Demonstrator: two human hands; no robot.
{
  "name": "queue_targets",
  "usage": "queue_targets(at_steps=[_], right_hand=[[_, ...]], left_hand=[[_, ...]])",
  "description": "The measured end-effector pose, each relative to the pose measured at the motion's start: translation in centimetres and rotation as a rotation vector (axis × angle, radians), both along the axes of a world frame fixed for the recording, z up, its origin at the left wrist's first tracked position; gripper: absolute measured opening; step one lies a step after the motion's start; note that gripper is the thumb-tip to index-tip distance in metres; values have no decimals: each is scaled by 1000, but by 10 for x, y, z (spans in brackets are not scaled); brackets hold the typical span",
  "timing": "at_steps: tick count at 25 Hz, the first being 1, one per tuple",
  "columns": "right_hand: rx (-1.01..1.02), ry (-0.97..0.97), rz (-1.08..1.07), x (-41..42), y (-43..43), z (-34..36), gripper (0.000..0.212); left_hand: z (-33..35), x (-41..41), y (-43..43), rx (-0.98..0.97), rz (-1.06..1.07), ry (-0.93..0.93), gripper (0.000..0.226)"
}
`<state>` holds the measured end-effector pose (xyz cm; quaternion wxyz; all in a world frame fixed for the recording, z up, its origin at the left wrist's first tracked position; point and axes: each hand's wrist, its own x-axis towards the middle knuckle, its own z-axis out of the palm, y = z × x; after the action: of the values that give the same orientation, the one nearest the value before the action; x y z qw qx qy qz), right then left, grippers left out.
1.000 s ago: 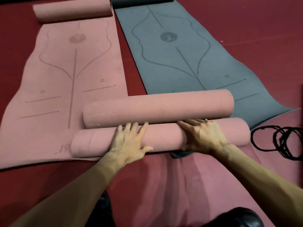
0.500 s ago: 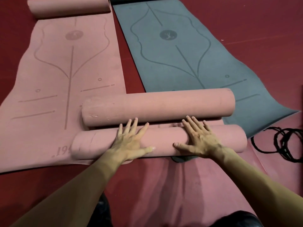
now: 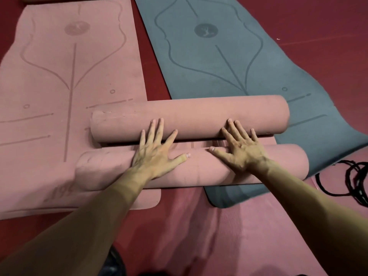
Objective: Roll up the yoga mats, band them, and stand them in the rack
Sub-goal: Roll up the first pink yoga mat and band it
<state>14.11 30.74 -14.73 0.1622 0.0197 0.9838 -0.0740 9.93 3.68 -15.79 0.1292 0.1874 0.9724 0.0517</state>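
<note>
A pink yoga mat is rolled from both ends into two rolls lying side by side. My left hand [image 3: 157,152] and my right hand [image 3: 242,149] press flat, fingers spread, on the near roll [image 3: 209,168]. Fingertips of both hands reach over the gap and touch the far roll [image 3: 189,116]. A short strip of flat mat shows between the two rolls. Black bands [image 3: 346,180] lie on the floor at the right edge. No rack is in view.
A flat pink mat [image 3: 59,86] lies unrolled at left, partly under the rolls. A grey-blue mat [image 3: 219,56] lies unrolled at right, its near corner under the rolls. Red floor [image 3: 318,26] surrounds them. A pink mat surface [image 3: 239,236] lies beneath me.
Both hands have slid forward over the near roll, fingers straightening, and the near roll has rolled away from me toward the far roll. The view has moved closer.
</note>
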Motion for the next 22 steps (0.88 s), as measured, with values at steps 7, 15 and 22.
queue_targets(at_steps=[7, 15, 22], right_hand=[[3, 25, 10, -32, 8, -11, 113], [24, 89, 12, -65, 17, -23, 100], [21, 425, -90, -12, -18, -25, 98]], left_hand=[[-17, -17, 5, 146, 43, 399, 73], [-24, -7, 43, 167, 192, 327, 79], [-22, -24, 46, 122, 237, 238, 85]])
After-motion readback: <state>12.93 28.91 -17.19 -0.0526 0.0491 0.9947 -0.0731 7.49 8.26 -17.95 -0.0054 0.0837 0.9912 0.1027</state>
